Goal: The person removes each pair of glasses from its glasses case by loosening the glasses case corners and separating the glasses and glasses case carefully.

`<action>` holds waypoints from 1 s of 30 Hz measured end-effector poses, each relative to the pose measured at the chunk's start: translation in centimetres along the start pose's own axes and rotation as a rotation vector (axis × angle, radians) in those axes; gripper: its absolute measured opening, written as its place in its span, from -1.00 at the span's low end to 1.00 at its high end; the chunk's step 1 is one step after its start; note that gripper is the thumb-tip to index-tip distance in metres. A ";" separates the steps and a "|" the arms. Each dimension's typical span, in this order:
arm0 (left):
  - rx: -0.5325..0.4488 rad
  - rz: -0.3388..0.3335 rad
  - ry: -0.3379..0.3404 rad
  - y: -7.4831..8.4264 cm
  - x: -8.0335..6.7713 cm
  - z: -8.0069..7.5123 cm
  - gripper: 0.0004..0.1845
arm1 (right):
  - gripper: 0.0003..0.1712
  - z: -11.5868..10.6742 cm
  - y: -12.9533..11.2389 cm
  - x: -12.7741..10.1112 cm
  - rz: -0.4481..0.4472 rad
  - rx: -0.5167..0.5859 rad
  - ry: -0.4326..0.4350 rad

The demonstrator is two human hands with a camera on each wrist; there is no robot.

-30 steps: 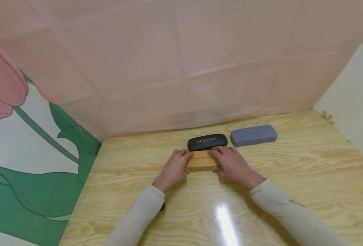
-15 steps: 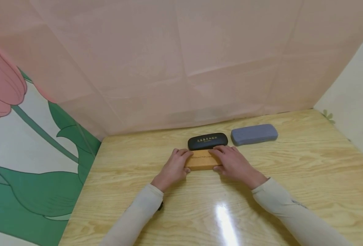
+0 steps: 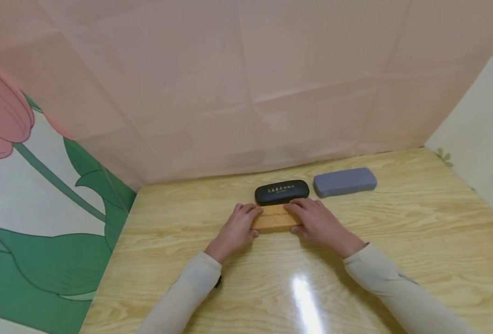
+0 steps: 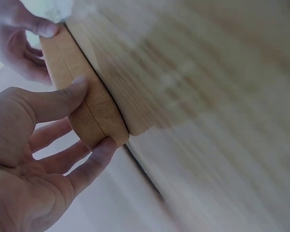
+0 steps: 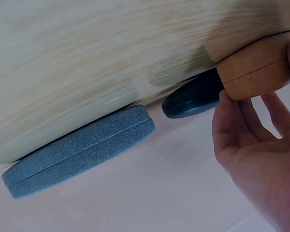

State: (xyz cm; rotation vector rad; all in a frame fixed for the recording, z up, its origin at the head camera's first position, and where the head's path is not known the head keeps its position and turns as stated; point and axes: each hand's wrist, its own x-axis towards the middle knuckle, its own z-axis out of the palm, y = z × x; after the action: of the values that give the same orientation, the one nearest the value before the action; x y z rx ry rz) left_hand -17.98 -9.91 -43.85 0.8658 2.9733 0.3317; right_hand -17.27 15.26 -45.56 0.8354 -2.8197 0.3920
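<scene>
Head view: tan case [image 3: 274, 218] at frame centre on worktop [image 3: 396, 232], barely shifted from half second ago. Left hand [image 3: 235, 227] and right hand [image 3: 317, 222] still grip its ends; lid still shut. Black case [image 3: 282, 192] touches its far edge, grey case [image 3: 344, 182] upper right. Open room lower frame.

Left wrist: thumb and fingers pinch case end [image 4: 94, 121].

Right wrist: fingers curl round other end [image 5: 256, 70].
</scene>
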 end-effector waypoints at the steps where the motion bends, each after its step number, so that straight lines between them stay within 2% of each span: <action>1: -0.003 0.004 -0.001 0.1 -0.1 0.0 -0.35 | -0.25 -0.1 0.0 -0.1 -0.001 0.002 -0.002; 10: -0.066 0.034 -0.004 0.1 -1.1 0.1 -0.32 | -0.23 -0.5 -0.4 -1.5 -0.024 0.010 0.004; 14: -0.144 0.020 -0.030 -0.3 -1.3 0.2 -0.29 | -0.23 -0.6 -0.4 -1.9 -0.024 0.013 -0.010; 20: -0.259 0.005 -0.056 -1.0 -0.9 0.2 -0.28 | -0.22 -0.5 0.0 -1.8 -0.030 0.055 -0.006; 30: -0.268 0.038 -0.043 -1.4 -0.8 0.4 -0.28 | -0.10 -0.4 1.1 -1.5 0.019 0.180 -0.113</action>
State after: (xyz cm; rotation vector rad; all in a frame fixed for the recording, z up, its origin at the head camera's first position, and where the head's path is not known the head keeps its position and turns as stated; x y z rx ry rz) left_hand -18.05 -11.41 -44.52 0.8853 2.7876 0.6838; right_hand -16.60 17.05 -45.74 0.8915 -2.9311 0.6293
